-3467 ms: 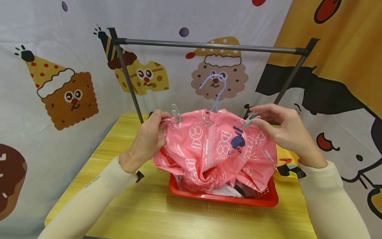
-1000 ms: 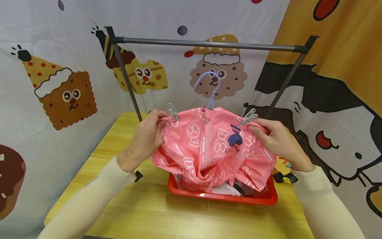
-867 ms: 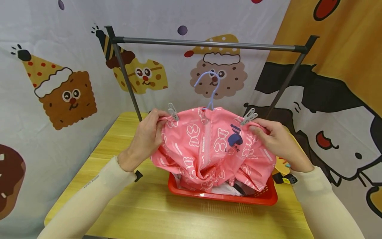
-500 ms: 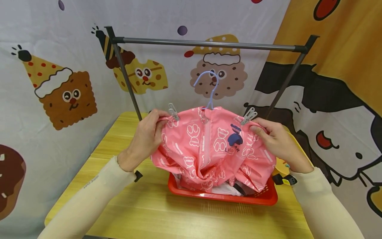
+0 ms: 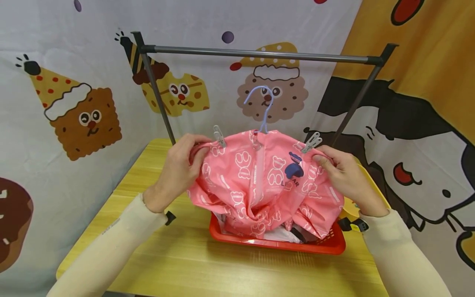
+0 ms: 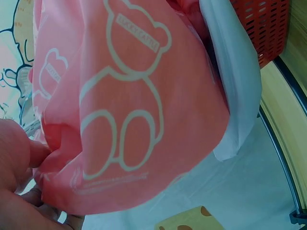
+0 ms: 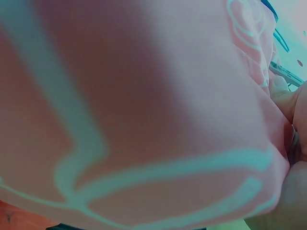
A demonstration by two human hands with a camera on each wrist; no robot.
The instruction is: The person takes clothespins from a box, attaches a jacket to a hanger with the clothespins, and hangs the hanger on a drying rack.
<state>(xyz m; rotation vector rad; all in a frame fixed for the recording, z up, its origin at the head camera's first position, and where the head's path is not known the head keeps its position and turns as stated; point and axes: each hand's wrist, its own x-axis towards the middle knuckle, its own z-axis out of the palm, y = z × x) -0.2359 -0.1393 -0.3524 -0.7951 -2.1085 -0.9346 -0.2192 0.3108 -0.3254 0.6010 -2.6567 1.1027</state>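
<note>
A pink zip-up jacket (image 5: 243,177) with white bear outlines is on a pale blue-violet hanger (image 5: 265,121), whose hook stands up from the collar. One grey clothespin (image 5: 219,137) sits on the left shoulder and another clothespin (image 5: 312,142) on the right. My left hand (image 5: 179,165) pinches the jacket just outside the left clothespin, while my right hand (image 5: 345,175) pinches it outside the right one. Close up, the left wrist view shows fingers (image 6: 17,158) on the pink cloth. In the right wrist view the jacket fills most of the frame. The hanger's arms are hidden inside.
Beneath the jacket, a red basket (image 5: 276,244) holds other clothes, partly covered. Behind stands a dark metal rack with a horizontal rod (image 5: 222,52). A yellow container (image 5: 350,206) is partly hidden by the right arm. Everything stands on a wooden table (image 5: 156,255) before a cartoon-printed curtain.
My right hand has gone from the right clothespin to the shoulder cloth beside it. Since half a second ago the jacket and hanger have risen slightly, and my left hand's grip has shifted.
</note>
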